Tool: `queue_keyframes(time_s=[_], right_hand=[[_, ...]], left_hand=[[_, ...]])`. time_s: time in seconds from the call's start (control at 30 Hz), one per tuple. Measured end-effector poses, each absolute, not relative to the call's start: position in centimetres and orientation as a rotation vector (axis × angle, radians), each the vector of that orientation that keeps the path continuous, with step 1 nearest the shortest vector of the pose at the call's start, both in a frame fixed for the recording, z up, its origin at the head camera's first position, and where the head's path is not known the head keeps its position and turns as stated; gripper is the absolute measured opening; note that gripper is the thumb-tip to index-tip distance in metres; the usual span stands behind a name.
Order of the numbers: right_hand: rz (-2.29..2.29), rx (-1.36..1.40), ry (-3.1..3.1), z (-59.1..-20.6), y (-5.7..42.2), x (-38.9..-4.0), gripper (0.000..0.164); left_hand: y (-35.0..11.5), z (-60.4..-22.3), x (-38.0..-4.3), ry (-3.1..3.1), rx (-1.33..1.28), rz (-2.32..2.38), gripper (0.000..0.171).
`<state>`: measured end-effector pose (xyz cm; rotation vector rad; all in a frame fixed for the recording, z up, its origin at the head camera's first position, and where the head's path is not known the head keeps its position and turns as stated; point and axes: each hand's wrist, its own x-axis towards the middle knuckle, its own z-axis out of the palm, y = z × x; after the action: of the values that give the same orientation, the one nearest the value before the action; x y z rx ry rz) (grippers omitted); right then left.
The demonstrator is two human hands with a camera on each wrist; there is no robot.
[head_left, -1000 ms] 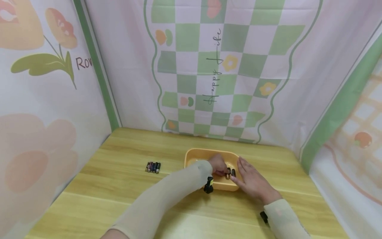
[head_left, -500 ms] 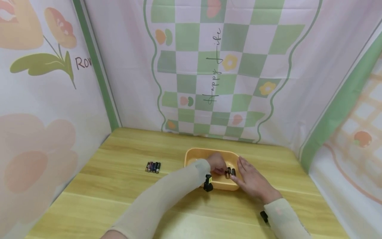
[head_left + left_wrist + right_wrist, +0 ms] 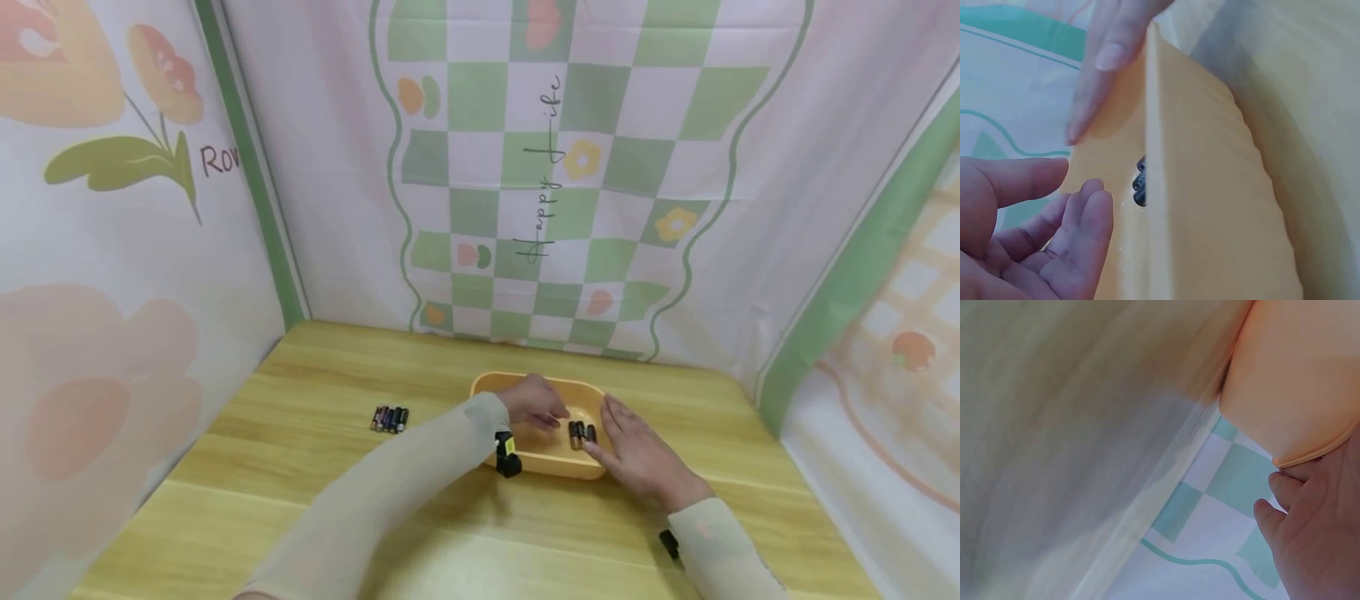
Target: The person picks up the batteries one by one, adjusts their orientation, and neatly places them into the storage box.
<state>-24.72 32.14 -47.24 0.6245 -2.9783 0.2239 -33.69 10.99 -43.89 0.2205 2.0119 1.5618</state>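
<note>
Three dark batteries with copper-coloured ends [image 3: 576, 435] lie side by side in the right part of a yellow-orange plastic basket [image 3: 525, 462]. Above the basket's inside, my left hand [image 3: 536, 402] is just left of them. Its thumb and fingers are apart with nothing between them, as the left wrist view of this hand [image 3: 1029, 250] shows. At the basket's right end, my right hand [image 3: 641, 454] rests along the rim with fingers straight. In the right wrist view its fingers [image 3: 1285, 487] meet the basket's rim from outside.
Several more batteries [image 3: 390, 419] lie in a neat row on the wood-grain table [image 3: 315, 375], left of the basket. Patterned curtains [image 3: 502, 192] hang close behind the table and on both sides.
My left hand has drawn back leftwards from the batteries in the basket, its fingers loosening. All three batteries there now show plainly. The right hand has stayed on the rim.
</note>
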Motion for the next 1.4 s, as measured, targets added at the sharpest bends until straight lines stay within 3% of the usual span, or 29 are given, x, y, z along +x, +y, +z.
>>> queue_keyframes(time_s=[0.43,1.0,1.23,1.4], right_hand=[[0.247,0.622,-2.975,-47.3,32.2,-24.6,0.086],[0.272,0.619,-2.997,-47.3,32.3,-24.8,0.088],[0.287,0.631,-2.985,-47.4,32.2,-24.7,0.087],[0.284,0.628,-2.981,-47.3,32.1,-24.6,0.087]], left_hand=[[6.6,-42.7,-32.7,1.890,0.290,1.653,0.015],[1.3,-43.1,-33.2,1.812,0.168,1.798,0.016],[-0.7,-42.4,-33.3,1.837,0.185,1.797,0.027],[-2.4,-42.5,-33.6,1.842,0.179,1.802,0.026]])
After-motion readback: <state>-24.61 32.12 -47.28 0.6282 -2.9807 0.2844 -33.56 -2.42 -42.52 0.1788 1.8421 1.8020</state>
